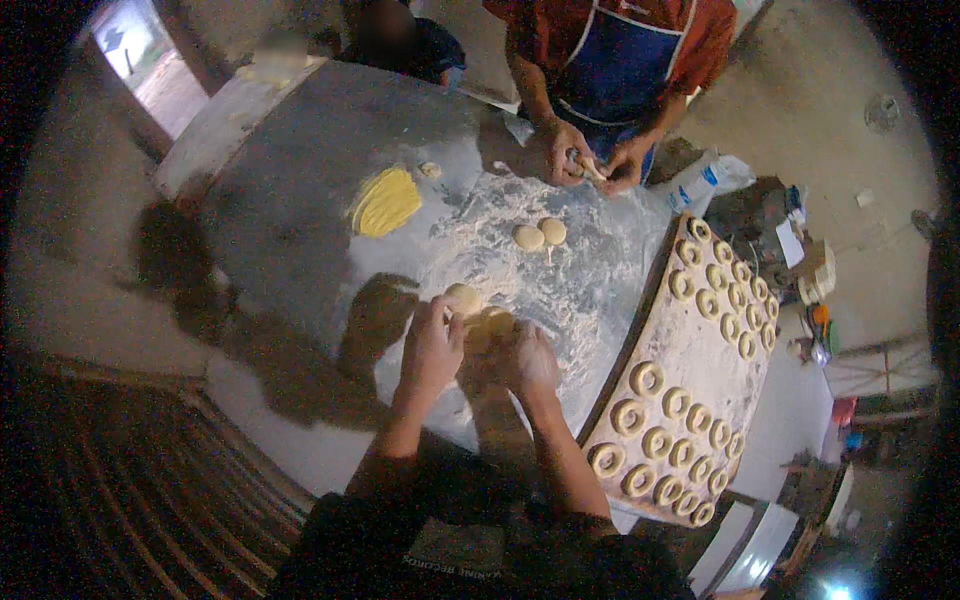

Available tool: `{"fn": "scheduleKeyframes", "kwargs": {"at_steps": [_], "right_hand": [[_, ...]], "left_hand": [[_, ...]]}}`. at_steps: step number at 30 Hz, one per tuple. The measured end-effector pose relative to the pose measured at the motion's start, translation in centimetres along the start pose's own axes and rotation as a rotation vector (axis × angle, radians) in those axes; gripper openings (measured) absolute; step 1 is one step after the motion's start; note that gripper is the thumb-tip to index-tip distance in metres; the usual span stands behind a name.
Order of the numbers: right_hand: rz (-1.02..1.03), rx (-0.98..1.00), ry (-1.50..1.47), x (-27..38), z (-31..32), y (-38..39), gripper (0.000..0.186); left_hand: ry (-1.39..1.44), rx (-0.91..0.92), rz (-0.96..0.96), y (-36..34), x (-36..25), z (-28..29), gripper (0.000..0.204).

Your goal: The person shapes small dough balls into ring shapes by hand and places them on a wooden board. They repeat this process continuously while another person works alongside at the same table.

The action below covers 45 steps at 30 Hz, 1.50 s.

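My left hand (433,342) is at the middle of the floured table, its fingers and thumb closed against a pale dough ball (462,298). To the right, my right hand (534,362) is low over the table and smeared by motion, so its fingers do not show clearly. Between both hands lies another piece of dough (492,322), partly in shadow. Farther off, two round dough balls (540,235) rest side by side in the flour. Across the table, a co-worker's hands (590,165) hold a small strip of dough.
On the right, a long board (690,350) carries many dough rings in two groups. A flat yellow mass (388,202) lies on the grey table (290,190), with a small dough scrap (430,170) beside it. A plastic bag (712,180) is beyond the board. Another person sits at the far edge.
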State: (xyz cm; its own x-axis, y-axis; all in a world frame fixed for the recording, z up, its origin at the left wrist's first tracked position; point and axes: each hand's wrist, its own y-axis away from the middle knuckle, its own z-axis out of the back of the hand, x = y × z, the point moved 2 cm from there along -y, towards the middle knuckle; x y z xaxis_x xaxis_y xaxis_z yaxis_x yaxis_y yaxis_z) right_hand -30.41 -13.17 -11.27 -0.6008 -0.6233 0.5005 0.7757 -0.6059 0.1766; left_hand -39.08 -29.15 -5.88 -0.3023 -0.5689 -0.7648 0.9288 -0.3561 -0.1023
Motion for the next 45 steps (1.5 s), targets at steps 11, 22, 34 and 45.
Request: {"fn": "scheduleKeyframes", "kwargs": {"at_steps": [11, 22, 34, 45], "right_hand": [[0.098, 0.224, -1.003, 5.9, 8.1, 1.2, 0.027], [0.117, -0.379, -0.145, 5.8, 12.3, 2.4, 0.046], [0.22, 0.066, -0.652, -2.8, 14.9, 5.2, 0.044], [0.176, -0.169, -0.876, -13.0, 22.2, 8.3, 0.033]], "left_hand": [[0.498, 0.468, 0.1, -1.8, -2.4, 2.4, 0.038], [0.359, 0.581, -0.224, -1.2, -7.0, -0.5, 0.031], [1.359, 0.382, -0.234, 3.1, -12.1, -8.1, 0.029], [1.329, 0.488, 0.023, 8.0, -20.6, -19.6, 0.032]]}}
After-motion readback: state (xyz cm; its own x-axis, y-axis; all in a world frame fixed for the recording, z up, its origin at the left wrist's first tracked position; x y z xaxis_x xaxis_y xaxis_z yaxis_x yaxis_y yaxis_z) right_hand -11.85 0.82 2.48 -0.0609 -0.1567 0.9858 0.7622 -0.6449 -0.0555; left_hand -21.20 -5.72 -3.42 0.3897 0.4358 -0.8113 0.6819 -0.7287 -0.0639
